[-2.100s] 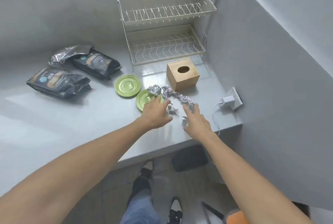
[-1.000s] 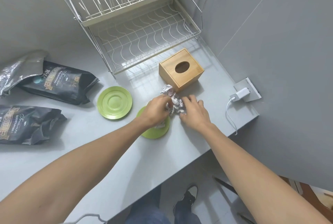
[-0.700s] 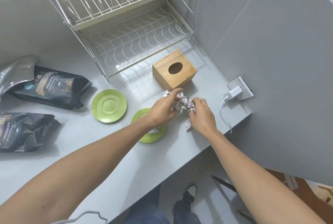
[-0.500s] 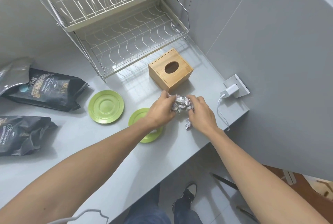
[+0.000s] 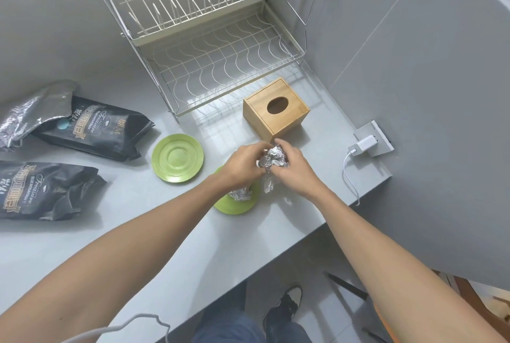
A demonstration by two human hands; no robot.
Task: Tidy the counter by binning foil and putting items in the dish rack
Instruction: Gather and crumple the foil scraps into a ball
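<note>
Head view, looking down on a grey counter (image 5: pixel 138 232). Left hand (image 5: pixel 242 167) and right hand (image 5: pixel 295 169) cupped together just above the surface, fingers of both curled and pressed onto a crumpled foil ball (image 5: pixel 273 159) held between them. Loose tail of foil (image 5: pixel 267 185) hanging below the ball toward the counter; contact with the surface not clear from this angle. Second crumpled foil piece (image 5: pixel 242 194) lying on a green saucer (image 5: pixel 237 206), that saucer largely hidden under the left wrist. Another green saucer (image 5: pixel 178 158) flat on the counter at 9 o'clock from the hands, near but apart from the first. Wooden tissue box (image 5: pixel 276 109) with oval top opening at 12 o'clock from the hands, just beyond the fingertips. Two-tier wire dish rack (image 5: pixel 215 47) farther out at 11 o'clock, against the wall, both tiers bare. Two black printed pouches at far 9 o'clock: upper pouch (image 5: pixel 96 129) and lower pouch (image 5: pixel 44 191), with a silver foil bag (image 5: pixel 33 111) overlapping the upper one. White charger (image 5: pixel 364 145) plugged into a wall socket (image 5: pixel 379 141) at 3 o'clock, cable (image 5: pixel 348 177) trailing over the counter edge.
</note>
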